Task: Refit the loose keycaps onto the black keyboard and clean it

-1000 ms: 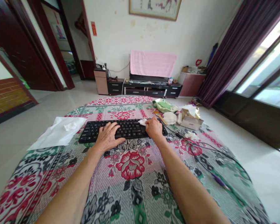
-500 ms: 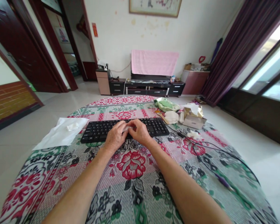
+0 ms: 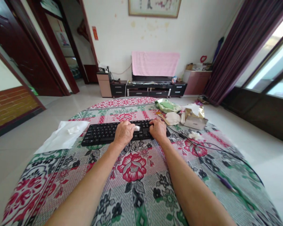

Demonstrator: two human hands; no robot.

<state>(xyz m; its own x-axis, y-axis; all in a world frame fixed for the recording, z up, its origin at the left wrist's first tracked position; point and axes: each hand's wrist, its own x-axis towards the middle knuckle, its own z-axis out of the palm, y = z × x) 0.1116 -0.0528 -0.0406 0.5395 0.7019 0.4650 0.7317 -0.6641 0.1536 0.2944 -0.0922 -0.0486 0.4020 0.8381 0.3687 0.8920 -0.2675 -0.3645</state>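
Observation:
A black keyboard [image 3: 101, 132] lies across the flowered tablecloth in front of me. My left hand [image 3: 124, 133] is closed on a small white wad of tissue [image 3: 137, 128], which sticks out to the right of its fingers over the keys. On the keyboard's right part is my right hand [image 3: 158, 129], its fingers bent around the far edge and its thumb over the keys. The undersides of both hands are hidden.
White paper [image 3: 58, 138] with a crumpled tissue [image 3: 73, 130] lies at the left. At the right are a green packet [image 3: 167, 105], a folded cloth [image 3: 173, 118], an opened box [image 3: 196, 121], another crumpled tissue [image 3: 194, 135] and dark cables [image 3: 217, 149]. A purple-handled tool [image 3: 226, 182] lies nearer.
My hands have moved apart from where they met over the keyboard. The right went to the keyboard's right end; the left shifted slightly right, with the white tissue now showing beside it.

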